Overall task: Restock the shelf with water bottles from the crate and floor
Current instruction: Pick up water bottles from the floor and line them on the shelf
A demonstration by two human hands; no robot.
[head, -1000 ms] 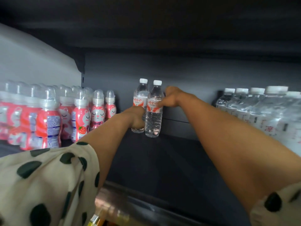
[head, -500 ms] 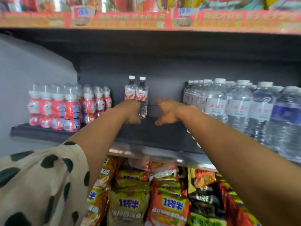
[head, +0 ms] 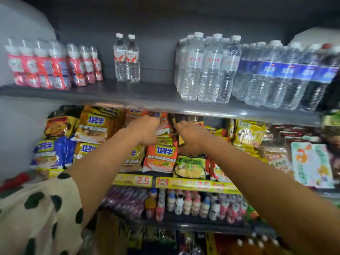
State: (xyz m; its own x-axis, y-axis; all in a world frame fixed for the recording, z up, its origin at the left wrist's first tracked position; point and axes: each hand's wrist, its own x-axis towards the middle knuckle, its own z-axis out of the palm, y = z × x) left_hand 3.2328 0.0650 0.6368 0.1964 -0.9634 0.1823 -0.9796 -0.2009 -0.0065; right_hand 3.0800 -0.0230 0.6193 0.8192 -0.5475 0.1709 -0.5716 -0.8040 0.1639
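Water bottles [head: 126, 58], two of them with red-and-white labels and white caps, stand upright and touching at the back of the dark shelf [head: 128, 96], in the gap between the pink drink bottles [head: 53, 65] on the left and the large clear bottles [head: 207, 68] on the right. Further right stand bottles with blue labels [head: 287, 74].

Below the shelf edge, both bare arms reach forward in front of the row of noodle packets [head: 160, 157]. The left hand [head: 147, 130] has its fingers curled loosely downward with nothing in its grip, and it hangs apart from the bottles above. The right hand [head: 190, 137] is beside it, fingers bent and relaxed, its grip likewise holding nothing. Whether either hand touches the packets behind it cannot be told.

A cream sleeve with dark spots [head: 38, 214] covers the left upper arm. Yellow price strips [head: 184, 183] run under the packets, and small drink bottles [head: 193, 205] fill the shelf beneath.
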